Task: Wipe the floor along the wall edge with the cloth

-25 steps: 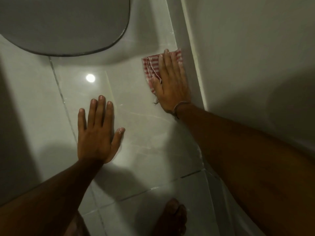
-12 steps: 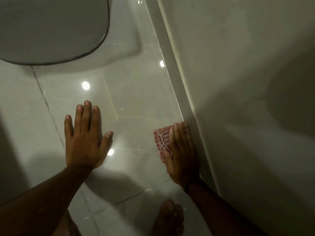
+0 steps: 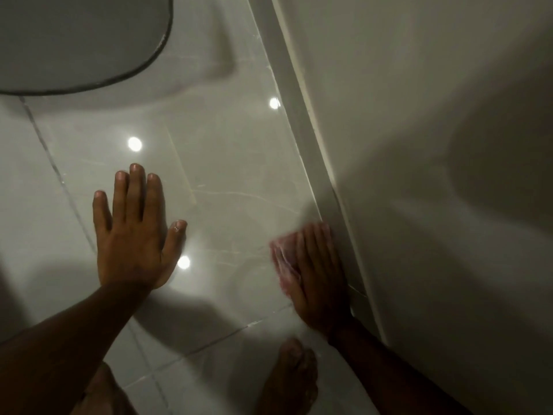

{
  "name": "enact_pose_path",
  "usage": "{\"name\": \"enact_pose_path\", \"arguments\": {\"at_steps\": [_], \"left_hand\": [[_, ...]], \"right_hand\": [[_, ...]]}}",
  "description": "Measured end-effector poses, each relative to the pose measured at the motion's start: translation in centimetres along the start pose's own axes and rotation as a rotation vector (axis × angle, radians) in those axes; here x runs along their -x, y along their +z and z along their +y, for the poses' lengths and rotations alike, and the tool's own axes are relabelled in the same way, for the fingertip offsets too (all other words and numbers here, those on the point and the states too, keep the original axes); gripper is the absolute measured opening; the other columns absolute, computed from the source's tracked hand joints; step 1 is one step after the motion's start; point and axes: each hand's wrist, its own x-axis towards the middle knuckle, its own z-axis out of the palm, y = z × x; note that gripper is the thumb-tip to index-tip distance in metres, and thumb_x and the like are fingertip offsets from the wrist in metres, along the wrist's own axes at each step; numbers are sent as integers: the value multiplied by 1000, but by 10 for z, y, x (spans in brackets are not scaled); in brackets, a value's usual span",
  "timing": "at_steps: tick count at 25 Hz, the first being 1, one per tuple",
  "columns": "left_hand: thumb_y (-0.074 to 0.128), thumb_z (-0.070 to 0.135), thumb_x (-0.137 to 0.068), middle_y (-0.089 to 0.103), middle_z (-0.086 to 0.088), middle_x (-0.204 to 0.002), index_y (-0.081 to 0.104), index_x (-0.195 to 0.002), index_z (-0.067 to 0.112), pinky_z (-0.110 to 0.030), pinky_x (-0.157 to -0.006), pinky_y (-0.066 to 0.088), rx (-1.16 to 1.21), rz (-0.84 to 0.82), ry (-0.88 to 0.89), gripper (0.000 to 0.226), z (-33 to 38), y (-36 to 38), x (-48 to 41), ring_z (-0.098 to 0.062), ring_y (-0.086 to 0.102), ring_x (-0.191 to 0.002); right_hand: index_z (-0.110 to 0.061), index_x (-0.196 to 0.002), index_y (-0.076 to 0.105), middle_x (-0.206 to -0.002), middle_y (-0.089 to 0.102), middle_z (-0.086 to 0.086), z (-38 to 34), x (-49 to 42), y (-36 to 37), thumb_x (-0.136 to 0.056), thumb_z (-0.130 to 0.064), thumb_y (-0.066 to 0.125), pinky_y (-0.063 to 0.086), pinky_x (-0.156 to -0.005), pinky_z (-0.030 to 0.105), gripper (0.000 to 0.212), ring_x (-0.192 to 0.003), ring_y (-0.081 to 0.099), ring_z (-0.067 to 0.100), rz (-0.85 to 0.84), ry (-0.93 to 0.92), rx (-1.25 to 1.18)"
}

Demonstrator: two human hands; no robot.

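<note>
A red-and-white striped cloth [image 3: 282,259] lies flat on the glossy tiled floor [image 3: 233,181], right beside the skirting strip [image 3: 302,121] at the foot of the wall [image 3: 419,115]. My right hand [image 3: 320,277] presses flat on the cloth, fingers together and pointing away from me; hand and cloth are motion-blurred. Most of the cloth is hidden under the palm. My left hand [image 3: 134,232] rests flat on the floor to the left, fingers spread, holding nothing.
A large grey rounded object with a dark rim [image 3: 74,40] fills the upper left, over the floor. A bare foot [image 3: 290,375] stands on the tile just behind my right hand. Ceiling lights reflect as bright spots on the floor.
My right hand has dragged the cloth back toward me along the skirting, from near the grey object to beside my foot. The left hand stays planted.
</note>
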Motion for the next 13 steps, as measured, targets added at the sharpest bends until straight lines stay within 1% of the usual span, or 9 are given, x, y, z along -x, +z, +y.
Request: {"name": "enact_pose_path", "arguments": {"at_steps": [2, 3, 5, 7, 8, 10, 13], "left_hand": [[29, 57, -103, 5, -19, -182, 12, -172, 7, -57, -134, -3, -6, -7, 6, 86, 0, -2, 1, -37, 2, -168], [30, 56, -103, 5, -19, -182, 12, -171, 7, -57, -134, -3, -5, -11, 6, 86, 1, -2, 1, -37, 2, -168], [32, 55, -102, 6, -20, -182, 12, -171, 7, -57, -133, -3, -9, -17, -4, 86, 2, -3, 0, -37, 2, -168], [32, 55, -102, 6, -19, -182, 13, -171, 7, -58, -134, -2, -9, -27, -12, 86, 1, -4, -1, -37, 2, -168], [33, 55, -102, 6, -19, -182, 13, -171, 7, -58, -134, -2, -7, -33, -10, 86, 2, -5, -1, -37, 2, -168], [33, 55, -101, 6, -19, -182, 14, -171, 6, -59, -134, -1, -15, -35, -12, 87, 2, -5, -2, -37, 2, -168], [35, 54, -101, 9, -21, -181, 16, -171, 5, -59, -133, 0, -15, -32, -13, 87, 3, -6, -3, -38, 4, -168]], "right_hand": [[5, -159, 34, -170, 29, 26, -10, -77, -10, -105, -35, 51, 18, -133, 56, 69, -162, 18, 44, 68, -22, -47], [3, -160, 32, -171, 28, 25, -16, -119, -16, -105, -36, 50, 14, -135, 53, 70, -163, 18, 42, 82, -18, -60], [-1, -164, 24, -174, 22, 22, -28, -197, -26, -106, -40, 43, 3, -135, 44, 72, -164, 16, 36, 79, 14, -63], [-2, -165, 17, -176, 16, 21, -37, -243, -33, -106, -41, 39, -3, -133, 41, 74, -165, 12, 34, 63, 32, -38], [-2, -165, 16, -176, 15, 20, -38, -249, -32, -107, -41, 38, -4, -133, 41, 74, -165, 10, 34, 57, 37, -36], [-2, -166, 17, -176, 15, 19, -36, -236, -30, -107, -42, 38, 1, -136, 43, 74, -165, 11, 32, 74, 39, -70], [-2, -165, 23, -175, 21, 18, -30, -153, -19, -107, -43, 45, 14, -135, 48, 73, -166, 12, 31, 114, 101, -134]]}}
